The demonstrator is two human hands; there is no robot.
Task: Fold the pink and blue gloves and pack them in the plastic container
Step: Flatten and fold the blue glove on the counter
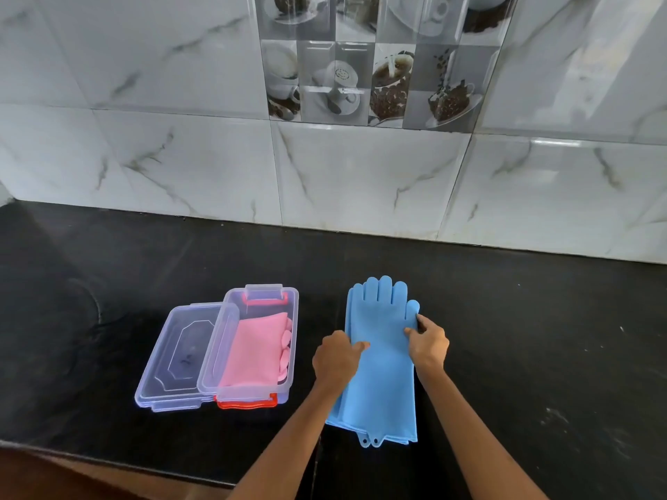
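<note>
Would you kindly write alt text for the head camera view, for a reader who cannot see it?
Two bare hands, left hand and right hand, press on the blue gloves stacked flat on a black counter. To their left, an open clear plastic container holds the folded pink gloves, its lid propped against its left side.

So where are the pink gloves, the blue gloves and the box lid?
pink gloves (252,350): head view, middle of the folded cuff.
blue gloves (382,377): head view, bare palm area between the hands.
lid (177,359): head view, its clear centre panel.
</note>
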